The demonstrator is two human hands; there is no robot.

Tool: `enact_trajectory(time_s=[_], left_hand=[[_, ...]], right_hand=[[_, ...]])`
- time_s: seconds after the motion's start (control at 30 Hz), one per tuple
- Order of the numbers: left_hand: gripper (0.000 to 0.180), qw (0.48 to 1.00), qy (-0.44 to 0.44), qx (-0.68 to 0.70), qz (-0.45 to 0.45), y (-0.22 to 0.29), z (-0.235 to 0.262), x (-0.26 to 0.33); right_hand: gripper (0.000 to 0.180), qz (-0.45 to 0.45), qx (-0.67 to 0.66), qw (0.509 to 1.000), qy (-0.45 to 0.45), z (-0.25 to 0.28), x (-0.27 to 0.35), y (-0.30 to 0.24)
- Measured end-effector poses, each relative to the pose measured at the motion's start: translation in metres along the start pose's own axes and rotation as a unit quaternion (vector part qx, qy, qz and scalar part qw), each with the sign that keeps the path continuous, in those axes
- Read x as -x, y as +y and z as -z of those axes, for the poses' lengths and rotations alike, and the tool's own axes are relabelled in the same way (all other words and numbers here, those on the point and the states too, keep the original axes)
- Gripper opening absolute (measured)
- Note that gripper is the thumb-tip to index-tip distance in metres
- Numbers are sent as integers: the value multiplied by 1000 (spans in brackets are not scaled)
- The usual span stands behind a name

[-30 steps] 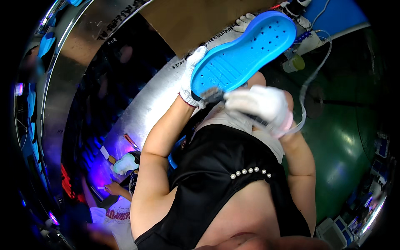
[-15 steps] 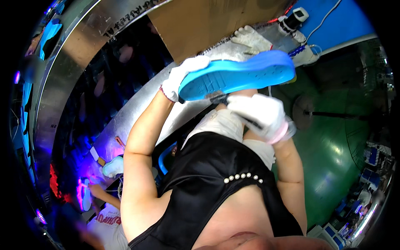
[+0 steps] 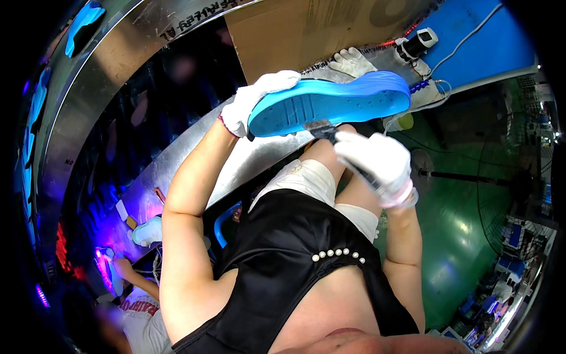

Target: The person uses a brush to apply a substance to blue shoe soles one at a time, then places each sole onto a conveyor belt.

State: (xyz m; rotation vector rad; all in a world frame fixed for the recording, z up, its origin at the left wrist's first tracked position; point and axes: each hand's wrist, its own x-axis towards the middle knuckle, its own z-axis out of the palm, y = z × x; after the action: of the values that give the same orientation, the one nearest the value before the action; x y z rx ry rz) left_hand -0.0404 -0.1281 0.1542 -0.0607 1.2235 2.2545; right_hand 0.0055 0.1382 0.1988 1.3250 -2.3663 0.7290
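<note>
A blue shoe sole [image 3: 330,105] is tilted so that its recessed inner side faces me. At its left end, my left hand [image 3: 254,100], in a white knit glove, is closed around the rim. My right hand [image 3: 377,162], also gloved in white and slightly blurred, grips a brush [image 3: 321,130] with a dark handle. The brush's bristle end is at the lower edge of the sole, near its middle; whether it touches there I cannot tell.
A metal bench [image 3: 236,168] runs under the sole. Beyond lie a cardboard sheet [image 3: 283,41], a spare white glove [image 3: 352,62] and a black-and-white device [image 3: 417,44]. A co-worker's hand [image 3: 122,268] is at lower left. A fan [image 3: 471,177] stands right.
The brush has moved slightly away from the sole's lower rim, with my right hand shifting right and down. The sole has moved a little left, still held in my left hand.
</note>
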Motion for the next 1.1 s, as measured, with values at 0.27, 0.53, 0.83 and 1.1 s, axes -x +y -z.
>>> enact_trajectory(time_s=[0.27, 0.53, 0.83, 1.1], left_hand=[[38, 1000, -2, -24, -19, 6, 0, 2], [23, 992, -6, 30, -119, -7, -6, -15], [22, 989, 28, -17, -147, -7, 0, -10], [39, 999, -13, -3, -50, 4, -4, 7]], right_hand=[[23, 17, 12, 1000, 22, 3, 3, 2], [24, 26, -161, 986, 37, -29, -6, -2], [24, 45, -101, 994, 1, -21, -2, -12], [24, 51, -66, 996, 19, -5, 5, -5]])
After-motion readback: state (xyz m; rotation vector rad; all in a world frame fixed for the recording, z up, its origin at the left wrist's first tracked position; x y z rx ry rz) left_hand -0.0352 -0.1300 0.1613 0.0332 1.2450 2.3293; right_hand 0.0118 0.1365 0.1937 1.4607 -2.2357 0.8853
